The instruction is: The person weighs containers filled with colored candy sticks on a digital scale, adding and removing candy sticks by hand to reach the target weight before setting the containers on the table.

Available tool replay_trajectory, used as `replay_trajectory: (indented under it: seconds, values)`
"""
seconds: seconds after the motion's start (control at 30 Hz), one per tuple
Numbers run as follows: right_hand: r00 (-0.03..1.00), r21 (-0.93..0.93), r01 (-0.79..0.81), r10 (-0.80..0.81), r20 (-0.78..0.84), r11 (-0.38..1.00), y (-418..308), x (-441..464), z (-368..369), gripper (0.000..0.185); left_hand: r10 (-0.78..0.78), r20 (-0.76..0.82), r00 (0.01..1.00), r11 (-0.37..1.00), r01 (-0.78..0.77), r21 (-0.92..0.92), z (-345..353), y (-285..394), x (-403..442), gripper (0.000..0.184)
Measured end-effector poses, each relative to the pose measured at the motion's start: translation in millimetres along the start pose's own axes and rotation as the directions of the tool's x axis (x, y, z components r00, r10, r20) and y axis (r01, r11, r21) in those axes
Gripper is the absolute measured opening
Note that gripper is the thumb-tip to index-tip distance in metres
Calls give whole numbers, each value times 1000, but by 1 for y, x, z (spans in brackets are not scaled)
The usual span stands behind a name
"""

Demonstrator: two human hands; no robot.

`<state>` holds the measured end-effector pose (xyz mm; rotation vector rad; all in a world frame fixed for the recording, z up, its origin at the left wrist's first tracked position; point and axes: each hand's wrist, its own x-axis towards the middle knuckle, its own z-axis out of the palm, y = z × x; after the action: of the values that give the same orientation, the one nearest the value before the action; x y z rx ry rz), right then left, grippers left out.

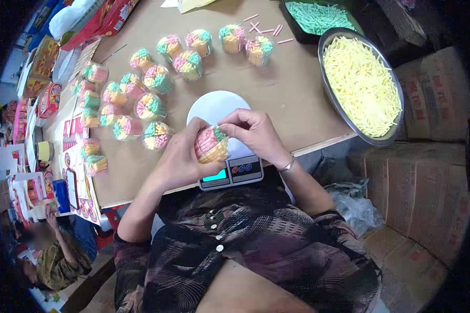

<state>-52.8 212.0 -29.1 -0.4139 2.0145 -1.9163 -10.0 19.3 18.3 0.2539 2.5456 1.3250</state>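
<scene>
My left hand (pixel 178 160) is wrapped round a clear plastic cup (pixel 211 147) packed with pink, yellow and green sticks. It holds the cup tilted above a white kitchen scale (pixel 219 103), whose display is lit and partly covered by the hand. At the cup's mouth, my right hand (pixel 258 136) has thumb and forefinger pinched together near a green stick; what lies between the fingertips is too small to make out. Several similar filled cups (pixel 151 106) stand on the brown table (pixel 292 99) ahead and to the left.
At the right edge stands a big bowl (pixel 326 78) of pale yellow sticks, with a dark tray (pixel 296 28) of green sticks behind it. Loose pink sticks (pixel 267 31) lie nearby. Cardboard boxes (pixel 428 182) are stacked at right. Another person (pixel 62 255) sits at lower left.
</scene>
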Motion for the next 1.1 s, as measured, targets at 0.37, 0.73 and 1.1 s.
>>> replay_trajectory:
  seconds: [0.37, 0.73, 1.1]
  values:
    - [988, -264, 156, -146, 56, 952, -44, -3, -14, 12, 121, -68, 990, 986, -128, -106, 2, -7, -1, 59]
    - [953, -551, 202, -293, -80, 809, -71, 17, -65, 10, 153, -50, 987, 907, -160, -389, 7, -25, 11, 61]
    - [861, -935, -65, -454, -229, 348, -79, 122, -206, 31, 155, -179, 972, 892, -216, -398, 22, -48, 33, 68]
